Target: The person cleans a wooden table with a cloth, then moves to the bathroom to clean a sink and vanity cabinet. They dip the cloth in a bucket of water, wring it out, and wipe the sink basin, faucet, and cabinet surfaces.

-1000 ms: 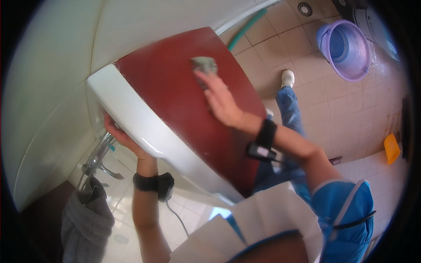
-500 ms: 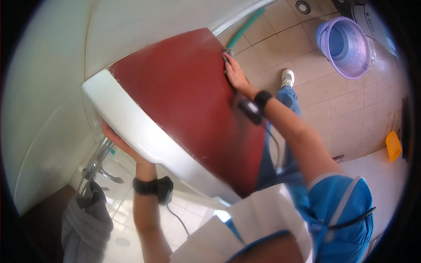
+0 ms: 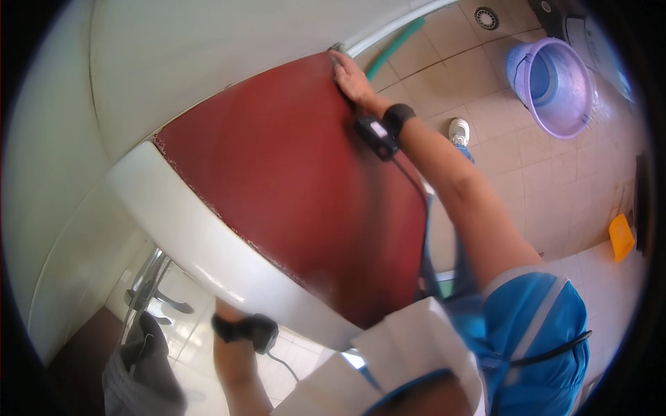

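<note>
My right hand is at the far right corner of a smooth dark red panel, its fingers closed on a small grey cloth, of which only bits show. It presses the cloth against the panel's edge, close to the wall. A thick, rounded white rim runs along the panel's left side. My left hand is mostly hidden beneath this rim. Only its base and the wrist with a black strap show, so its fingers cannot be seen.
A metal faucet and a hanging grey towel are at lower left. A pale wall borders the panel. On the tiled floor are a purple bucket, a green hose, a round drain and a yellow dustpan-like piece.
My right hand has slid farther up along the panel's edge to the corner by the wall. My left hand has drawn back toward me and under the white rim. The view has shifted slightly.
</note>
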The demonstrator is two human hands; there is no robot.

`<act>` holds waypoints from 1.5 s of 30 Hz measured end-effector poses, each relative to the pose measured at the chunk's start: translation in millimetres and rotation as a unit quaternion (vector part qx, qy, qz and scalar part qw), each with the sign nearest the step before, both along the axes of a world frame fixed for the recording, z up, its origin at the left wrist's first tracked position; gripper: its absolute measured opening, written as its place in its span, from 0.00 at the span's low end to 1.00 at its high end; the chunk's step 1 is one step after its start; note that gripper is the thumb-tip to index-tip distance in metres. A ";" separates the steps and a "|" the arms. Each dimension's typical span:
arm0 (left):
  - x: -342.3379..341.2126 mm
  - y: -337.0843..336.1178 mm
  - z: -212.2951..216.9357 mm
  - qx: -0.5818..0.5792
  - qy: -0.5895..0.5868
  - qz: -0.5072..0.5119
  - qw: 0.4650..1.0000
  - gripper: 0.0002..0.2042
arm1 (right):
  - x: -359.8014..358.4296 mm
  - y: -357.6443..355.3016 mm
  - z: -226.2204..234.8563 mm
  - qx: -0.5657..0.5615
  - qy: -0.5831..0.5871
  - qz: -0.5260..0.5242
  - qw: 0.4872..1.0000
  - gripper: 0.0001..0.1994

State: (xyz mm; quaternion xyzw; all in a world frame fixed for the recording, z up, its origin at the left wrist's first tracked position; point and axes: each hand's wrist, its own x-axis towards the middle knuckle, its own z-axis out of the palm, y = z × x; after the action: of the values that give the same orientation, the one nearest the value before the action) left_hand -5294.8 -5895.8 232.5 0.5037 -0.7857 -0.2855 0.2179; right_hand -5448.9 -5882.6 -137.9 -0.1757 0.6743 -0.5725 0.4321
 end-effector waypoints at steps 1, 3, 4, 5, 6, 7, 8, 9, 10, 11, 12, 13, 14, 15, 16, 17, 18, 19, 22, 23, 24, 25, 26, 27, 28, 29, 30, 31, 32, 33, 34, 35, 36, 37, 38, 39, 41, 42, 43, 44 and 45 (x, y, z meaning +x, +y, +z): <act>2.7 2.2 2.7 0.007 0.008 0.004 1.000 0.26 | -1.1 -2.6 -1.6 0.023 -0.015 0.010 1.000 0.22; 2.3 3.8 0.8 0.025 0.030 0.008 0.999 0.26 | -7.8 1.2 -3.0 0.035 -0.070 0.010 0.997 0.22; -0.1 3.2 2.0 0.027 0.036 0.012 0.999 0.26 | -8.0 -2.4 -0.4 0.034 -0.103 0.012 0.994 0.22; -3.1 3.8 3.6 0.034 0.044 0.016 0.998 0.26 | -2.6 -3.4 2.9 0.029 -0.007 0.003 1.000 0.21; -7.2 4.2 2.3 0.045 0.059 0.020 0.997 0.26 | -1.2 -0.9 7.8 0.003 -0.001 -0.005 1.000 0.21; -5.3 1.5 2.5 0.042 0.062 0.027 0.997 0.26 | 7.1 2.1 19.2 -0.024 0.007 -0.009 1.000 0.21; -2.0 -0.8 2.5 0.029 0.056 0.031 0.998 0.26 | 21.0 9.0 34.5 -0.050 0.012 -0.013 0.999 0.21; 2.4 -5.0 -4.5 0.019 0.042 0.033 0.998 0.24 | 24.4 22.6 62.7 -0.061 0.010 -0.019 0.998 0.21; 0.1 -6.9 -4.2 0.005 0.025 0.033 0.999 0.22 | 24.2 34.1 88.8 -0.072 -0.038 0.003 0.997 0.21; -3.2 -8.8 -7.1 -0.014 0.008 0.035 0.999 0.21 | 27.1 39.8 114.9 -0.101 -0.030 0.004 0.994 0.22; -8.9 -10.3 -8.4 -0.031 -0.007 0.034 0.999 0.19 | 24.5 44.0 141.7 -0.135 -0.012 0.017 0.991 0.22; -5.2 -12.0 -10.0 -0.017 0.025 0.043 0.999 0.18 | 22.8 47.2 168.6 -0.172 0.002 0.031 0.985 0.22; 5.7 -14.3 -12.3 -0.003 0.055 0.053 0.997 0.17 | 20.9 49.5 197.0 -0.211 0.016 0.046 0.976 0.23; 12.0 -15.7 -14.0 0.011 0.085 0.063 0.994 0.17 | 20.8 49.2 217.6 -0.258 0.052 0.061 0.963 0.23; 11.1 -16.0 -14.3 -0.003 0.067 0.068 0.995 0.16 | 20.5 48.3 238.9 -0.272 0.094 0.076 0.955 0.23; 8.0 -15.2 -12.9 -0.019 0.048 0.071 0.996 0.16 | 17.0 46.0 258.0 -0.306 0.098 0.080 0.944 0.23; 6.2 -14.3 -11.9 -0.035 0.028 0.075 0.996 0.15 | 16.0 43.0 272.6 -0.338 0.102 0.085 0.932 0.22; 6.4 -14.9 -13.3 -0.036 0.042 0.066 0.996 0.16 | 14.2 35.9 279.7 -0.355 0.078 0.079 0.928 0.22; 10.2 -16.2 -14.0 -0.059 0.015 0.046 0.997 0.17 | 12.2 15.0 282.0 -0.393 0.035 0.048 0.918 0.20; 5.2 -13.9 -12.1 -0.042 0.028 0.065 0.997 0.18 | 13.5 14.2 281.9 -0.394 0.045 0.029 0.918 0.19; 5.9 -15.6 -13.5 -0.050 0.020 0.056 0.997 0.18 | 14.7 18.8 283.2 -0.394 0.056 0.010 0.918 0.18; 12.0 -19.4 -14.1 -0.053 0.012 0.047 0.997 0.19 | 16.4 32.2 288.8 -0.379 0.014 0.028 0.925 0.19; 16.1 -22.1 -13.4 -0.059 0.003 0.038 0.998 0.19 | 23.6 48.6 288.8 -0.376 0.031 0.038 0.925 0.20; 20.0 -21.8 -12.6 -0.057 -0.002 0.037 0.998 0.19 | 34.1 69.5 287.9 -0.373 0.049 0.049 0.925 0.21; 22.0 -23.4 -15.0 -0.057 -0.003 0.035 0.998 0.18 | 42.4 90.8 285.7 -0.371 0.071 0.060 0.924 0.21; 23.9 -24.4 -14.7 -0.062 -0.005 0.036 0.997 0.18 | 49.0 117.1 287.3 -0.393 0.049 0.082 0.915 0.24; 23.4 -24.7 -17.6 -0.063 -0.002 0.032 0.998 0.18 | 57.6 147.2 284.2 -0.362 0.040 0.117 0.924 0.24; 18.7 -21.5 -17.9 -0.075 -0.027 0.030 0.996 0.18 | 60.7 174.5 282.3 -0.366 0.052 0.149 0.917 0.25; 17.0 -20.2 -17.7 -0.059 -0.016 0.039 0.997 0.18 | 66.7 201.5 279.5 -0.369 0.026 0.167 0.914 0.25; 18.0 -19.0 -14.5 -0.045 -0.008 0.048 0.998 0.18 | 73.2 228.7 277.8 -0.355 0.032 0.191 0.914 0.25; 14.5 -15.4 -12.1 -0.030 0.003 0.055 0.998 0.18 | 78.7 254.7 274.3 -0.336 0.026 0.211 0.917 0.25; 8.0 -10.8 -10.7 -0.016 0.016 0.069 0.997 0.19 | 85.1 278.0 268.3 -0.316 0.021 0.229 0.920 0.25; 10.5 -12.0 -13.8 -0.018 0.014 0.066 0.998 0.18 | 90.3 295.3 262.8 -0.295 0.016 0.247 0.923 0.25; 12.8 -16.0 -13.4 -0.021 0.009 0.064 0.998 0.18 | 94.7 307.2 259.1 -0.271 0.017 0.239 0.932 0.25; 14.7 -17.3 -13.6 -0.024 0.004 0.061 0.998 0.18 | 98.9 317.6 256.1 -0.247 0.018 0.231 0.941 0.24; 17.0 -17.5 -13.4 0.007 0.039 0.100 0.994 0.17 | 103.7 325.6 253.5 -0.222 0.018 0.222 0.949 0.24; 19.4 -21.3 -17.9 -0.013 0.023 0.077 0.997 0.17 | 113.7 321.6 240.7 -0.220 0.038 0.161 0.961 0.24; 24.1 -25.2 -18.7 -0.025 0.014 0.068 0.997 0.17 | 115.4 315.4 234.6 -0.220 0.046 0.132 0.965 0.24; 31.3 -34.0 -23.0 -0.038 0.004 0.064 0.997 0.18 | 113.9 306.1 230.2 -0.206 0.045 0.092 0.973 0.23; 30.0 -35.7 -22.5 -0.032 0.011 0.066 0.997 0.18 | 113.6 300.0 221.3 -0.167 0.020 0.079 0.983 0.22; 29.3 -36.7 -22.4 -0.026 0.016 0.067 0.997 0.18 | 114.6 296.5 210.3 -0.128 -0.006 0.064 0.990 0.22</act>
State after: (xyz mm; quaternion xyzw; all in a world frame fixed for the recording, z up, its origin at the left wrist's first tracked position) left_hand -5265.5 -5932.4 210.1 0.5449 -0.7534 -0.2579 0.2625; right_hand -5334.4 -5586.1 72.4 -0.2689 0.5800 -0.6263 0.4461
